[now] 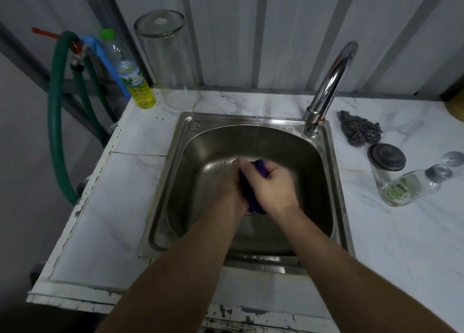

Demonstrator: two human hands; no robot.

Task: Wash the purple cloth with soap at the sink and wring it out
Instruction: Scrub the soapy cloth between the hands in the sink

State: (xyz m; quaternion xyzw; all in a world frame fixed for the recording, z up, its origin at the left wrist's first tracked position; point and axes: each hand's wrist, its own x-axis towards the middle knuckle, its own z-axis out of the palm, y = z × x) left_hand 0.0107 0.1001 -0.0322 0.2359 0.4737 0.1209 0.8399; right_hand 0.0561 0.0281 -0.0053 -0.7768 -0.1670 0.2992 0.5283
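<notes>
Both hands low in the sink [334,182], over the middle of the basin; left hand [229,184] and right hand [275,189] pressed together, each clamped on the purple cloth [251,197], which is bunched into a roll between the palms; only slivers of purple show. Grip looks like scrubbing or wringing, cannot tell which; hands blurred. Held inside the basin, probably so drips fall in; faucet [329,86] arches above. Soap bottle [411,185] lies tipped on the counter, right, well apart; steel scourer [360,129] beside the tap.
</notes>
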